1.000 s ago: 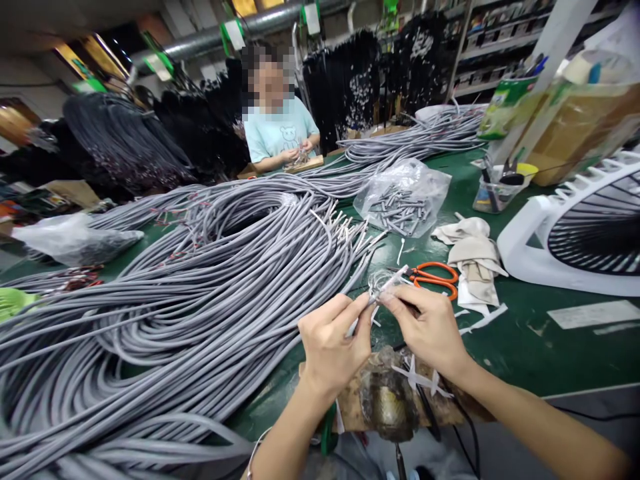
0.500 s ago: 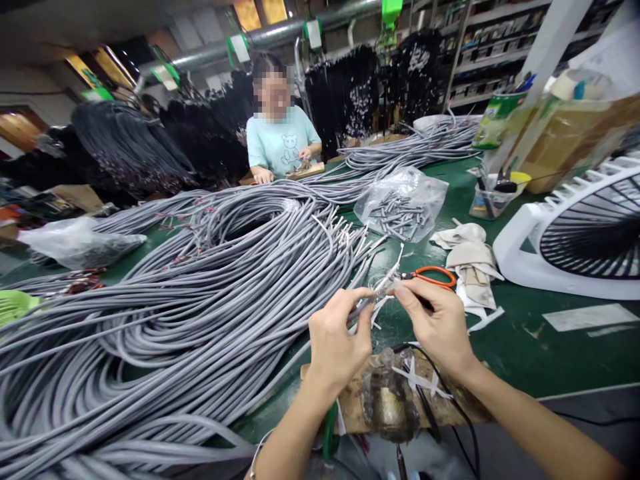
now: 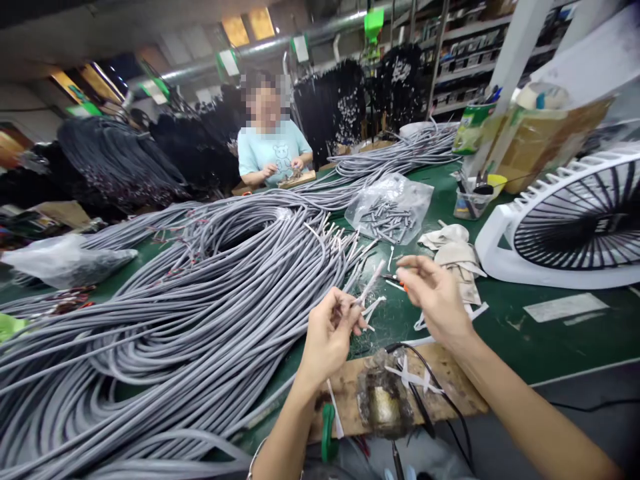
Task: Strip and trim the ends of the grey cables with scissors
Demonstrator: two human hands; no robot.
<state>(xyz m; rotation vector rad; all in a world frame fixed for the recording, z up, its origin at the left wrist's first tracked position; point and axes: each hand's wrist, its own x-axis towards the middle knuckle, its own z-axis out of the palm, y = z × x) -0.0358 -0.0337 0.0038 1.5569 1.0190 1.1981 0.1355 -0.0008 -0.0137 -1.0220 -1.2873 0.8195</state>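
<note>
My left hand (image 3: 333, 327) is closed with its fingers pinched round the end of a grey cable (image 3: 371, 283), whose pale, stripped tip points up and to the right. Over the orange-handled scissors (image 3: 404, 287) is my right hand (image 3: 435, 297), fingers apart and curved. It covers most of the handles, and whether it touches them is hidden. White strips (image 3: 374, 308) lie on the table just beyond my left hand. Below both hands, a wooden board (image 3: 450, 380) carries a dark, grimy device (image 3: 384, 400) with a black cord.
A large heap of grey cables (image 3: 200, 313) covers the left side. Beyond my hands lies a clear bag (image 3: 393, 207) of short grey pieces. To the right are pale cloth pieces (image 3: 457, 257) and a white fan (image 3: 500, 247). A co-worker (image 3: 275, 157) sits across the table.
My right hand has let go of the cable end and moved apart from my left, over the scissors. My left hand keeps the cable, now with its pale tip uncovered. The view has shifted slightly.
</note>
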